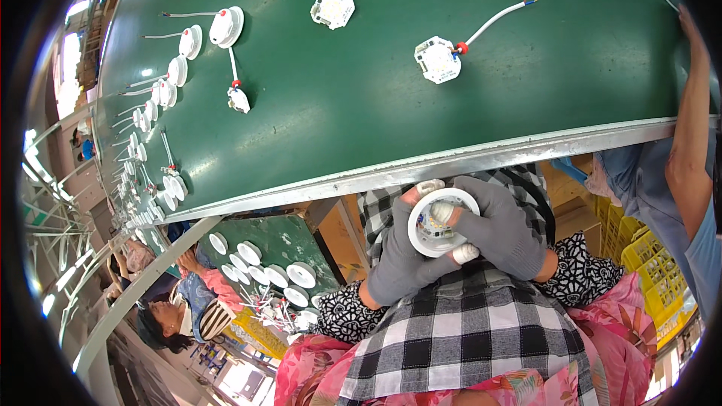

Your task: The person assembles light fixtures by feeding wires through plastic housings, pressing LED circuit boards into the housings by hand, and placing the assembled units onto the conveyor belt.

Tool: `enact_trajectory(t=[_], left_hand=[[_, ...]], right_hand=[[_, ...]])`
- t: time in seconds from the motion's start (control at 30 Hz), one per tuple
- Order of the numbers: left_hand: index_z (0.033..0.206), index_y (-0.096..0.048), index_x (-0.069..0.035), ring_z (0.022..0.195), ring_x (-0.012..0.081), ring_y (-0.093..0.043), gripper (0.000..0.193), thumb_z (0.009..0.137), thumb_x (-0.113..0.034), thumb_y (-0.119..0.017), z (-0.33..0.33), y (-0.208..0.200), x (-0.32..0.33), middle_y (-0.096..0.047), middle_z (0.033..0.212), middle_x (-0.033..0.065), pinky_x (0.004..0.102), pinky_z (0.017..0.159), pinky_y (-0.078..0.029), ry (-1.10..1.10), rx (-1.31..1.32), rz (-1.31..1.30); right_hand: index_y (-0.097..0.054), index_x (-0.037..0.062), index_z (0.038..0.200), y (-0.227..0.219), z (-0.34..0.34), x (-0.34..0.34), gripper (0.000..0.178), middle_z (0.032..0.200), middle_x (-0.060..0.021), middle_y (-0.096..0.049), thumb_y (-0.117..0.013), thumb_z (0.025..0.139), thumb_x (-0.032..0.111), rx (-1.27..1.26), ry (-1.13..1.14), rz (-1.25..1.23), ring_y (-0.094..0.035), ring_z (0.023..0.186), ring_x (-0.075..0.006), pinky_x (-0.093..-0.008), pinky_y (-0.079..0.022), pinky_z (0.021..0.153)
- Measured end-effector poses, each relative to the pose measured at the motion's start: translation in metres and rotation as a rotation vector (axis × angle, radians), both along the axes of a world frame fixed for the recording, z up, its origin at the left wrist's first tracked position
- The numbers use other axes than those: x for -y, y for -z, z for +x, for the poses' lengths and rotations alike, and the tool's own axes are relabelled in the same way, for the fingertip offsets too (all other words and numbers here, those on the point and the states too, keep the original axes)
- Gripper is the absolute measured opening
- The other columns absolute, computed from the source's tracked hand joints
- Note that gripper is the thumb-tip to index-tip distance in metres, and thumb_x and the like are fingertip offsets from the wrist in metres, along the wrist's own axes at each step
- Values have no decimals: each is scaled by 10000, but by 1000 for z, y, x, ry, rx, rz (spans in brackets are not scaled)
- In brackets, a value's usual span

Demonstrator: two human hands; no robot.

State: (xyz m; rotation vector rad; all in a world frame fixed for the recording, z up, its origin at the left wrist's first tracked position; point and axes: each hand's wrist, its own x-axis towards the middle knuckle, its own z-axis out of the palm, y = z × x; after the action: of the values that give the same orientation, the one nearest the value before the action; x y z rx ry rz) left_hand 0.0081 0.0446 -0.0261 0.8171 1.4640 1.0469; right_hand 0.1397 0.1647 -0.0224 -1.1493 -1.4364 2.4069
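My left hand [402, 259], in a grey fingerless glove with white-wrapped fingertips, grips a round white lamp housing [414, 230] over my lap. The housing's open side faces up, and a circuit board [428, 227] with small parts shows inside. On the other side, my right hand [505, 234], gloved alike, is closed around the rim. One of its wrapped fingertips reaches into the housing and rests over the board. Beyond the table edge lies a white LED board [438, 60] with a red grommet and a white cable. The housing's underside is hidden.
A metal edge [481, 156] borders the green table [323, 120]. Another LED board [332, 9] and white lamps [226, 27] with cables lie on it, several in a row leftward. At left, a side table [289, 237] holds white discs. People work on both sides; yellow crates [658, 271] stand right.
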Motion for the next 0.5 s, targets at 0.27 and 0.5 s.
enact_trajectory(t=[0.27,0.5], left_hand=[[1388,-294,-46,1204,206,-529,995,654,-284,-922,-16,18,1,-505,1287,102,364,1013,-444,103,67,39],[1411,-284,-34,1236,213,-508,990,676,-255,-909,-17,-8,-4,-494,1320,118,357,1016,-445,133,-36,26]], right_hand=[[-642,14,1115,13,5,-23,380,952,-117,-703,-638,884,315,-55,-316,90,-679,875,-183,-323,-523,797],[-669,33,1113,-10,-8,-24,384,980,-173,-704,-705,808,262,42,-277,209,-698,874,-254,-351,-535,792]])
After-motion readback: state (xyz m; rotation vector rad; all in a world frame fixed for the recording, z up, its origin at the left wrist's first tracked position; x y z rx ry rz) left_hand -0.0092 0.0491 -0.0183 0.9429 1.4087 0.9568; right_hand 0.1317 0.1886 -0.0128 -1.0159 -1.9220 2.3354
